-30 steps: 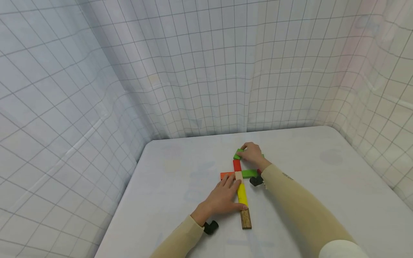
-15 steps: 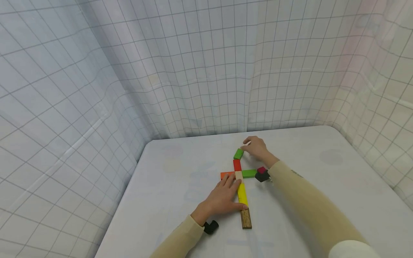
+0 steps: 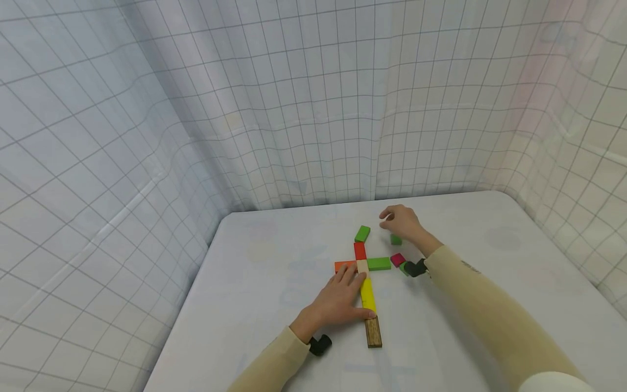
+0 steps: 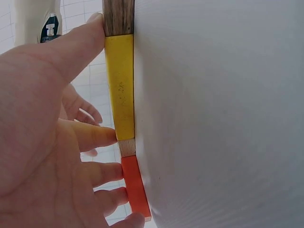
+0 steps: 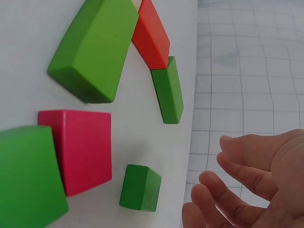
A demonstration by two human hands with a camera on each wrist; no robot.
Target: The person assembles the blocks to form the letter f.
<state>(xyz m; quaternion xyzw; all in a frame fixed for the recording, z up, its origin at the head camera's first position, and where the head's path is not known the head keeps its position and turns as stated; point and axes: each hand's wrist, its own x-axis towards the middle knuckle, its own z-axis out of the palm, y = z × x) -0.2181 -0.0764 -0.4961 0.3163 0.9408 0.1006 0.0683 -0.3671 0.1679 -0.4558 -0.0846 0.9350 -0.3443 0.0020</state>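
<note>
My left hand [image 3: 338,298] rests with spread, fairly straight fingers along a row of flat blocks. Its thumb touches where the yellow block [image 3: 368,296] meets the brown wooden block [image 3: 374,333]; its fingertips touch the pale block [image 3: 362,265] and the orange block [image 3: 344,265]. A red block [image 3: 360,251] continues the row, with a slanted green block [image 3: 362,234] at its far end. Another green block [image 3: 379,264] extends right from the pale one. My right hand [image 3: 403,220] hovers with loosely bent fingers and holds nothing, near a small dark green block [image 5: 140,187].
A magenta block [image 3: 397,259] stands right of the side green block, with one more green block [image 5: 28,175] against it, partly hidden by the right wrist camera [image 3: 416,267] in the head view. White gridded curtains [image 3: 313,109] surround the white table [image 3: 254,272].
My right hand has let go of the slanted green block and moved right, uncovering the small dark green block and the magenta block. The left hand has stayed in place.
</note>
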